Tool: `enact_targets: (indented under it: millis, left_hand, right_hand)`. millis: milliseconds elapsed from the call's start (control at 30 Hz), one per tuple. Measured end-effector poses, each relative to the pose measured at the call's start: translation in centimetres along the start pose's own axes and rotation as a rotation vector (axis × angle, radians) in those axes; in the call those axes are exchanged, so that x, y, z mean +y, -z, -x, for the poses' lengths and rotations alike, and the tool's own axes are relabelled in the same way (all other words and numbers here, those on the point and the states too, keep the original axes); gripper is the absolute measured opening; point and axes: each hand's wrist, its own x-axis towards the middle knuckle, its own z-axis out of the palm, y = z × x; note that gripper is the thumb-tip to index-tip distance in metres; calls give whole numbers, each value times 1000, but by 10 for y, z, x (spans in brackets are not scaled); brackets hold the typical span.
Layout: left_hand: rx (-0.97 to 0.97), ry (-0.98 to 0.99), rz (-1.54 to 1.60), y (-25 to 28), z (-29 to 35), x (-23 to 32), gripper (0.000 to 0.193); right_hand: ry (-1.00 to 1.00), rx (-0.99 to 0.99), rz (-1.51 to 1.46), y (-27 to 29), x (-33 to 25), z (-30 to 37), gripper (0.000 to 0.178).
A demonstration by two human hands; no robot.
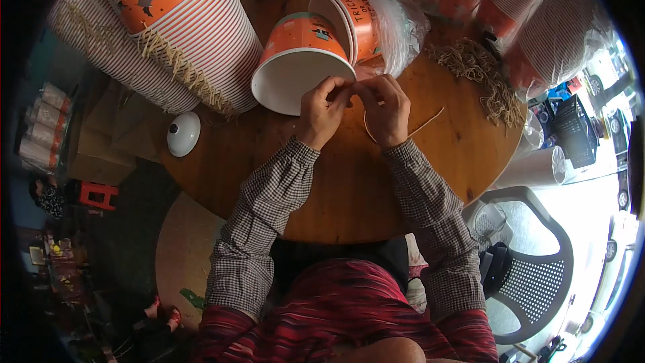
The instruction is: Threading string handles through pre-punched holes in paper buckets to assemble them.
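Observation:
My left hand point(321, 113) and my right hand point(388, 109) meet fingertip to fingertip at the right rim of an orange paper bucket point(295, 84). The bucket lies on its side, its white inside facing me. Both hands are closed in a pinch. A thin tan cord point(427, 121) runs out from under my right hand and trails on the table. Its other end seems to lead up into my pinched fingers, where the detail is hidden. Just behind stand more orange paper buckets point(365, 23), partly wrapped in clear plastic.
A tall stack of orange buckets with cord handles point(201, 40) leans at the left of the round wooden table point(342, 202). Near it sits a white lid point(183, 134). Loose cords point(480, 74) lie in a heap at right, before bagged stacks point(557, 27). A grey chair point(537, 262) stands right.

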Motion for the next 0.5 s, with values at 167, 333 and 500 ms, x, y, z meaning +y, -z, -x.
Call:
enact_targets:
  millis: [167, 333, 500]
  left_hand:
    - [6, -104, -51, -5, 0, -2, 9]
    - [17, -135, -88, -5, 1, 1, 10]
    - [35, -287, -198, -10, 0, 3, 12]
  right_hand:
    - [0, 66, 30, 0, 2, -1, 10]
    - [-26, 78, 44, 0, 2, 0, 16]
    - [-118, 75, -17, -1, 8, 1, 14]
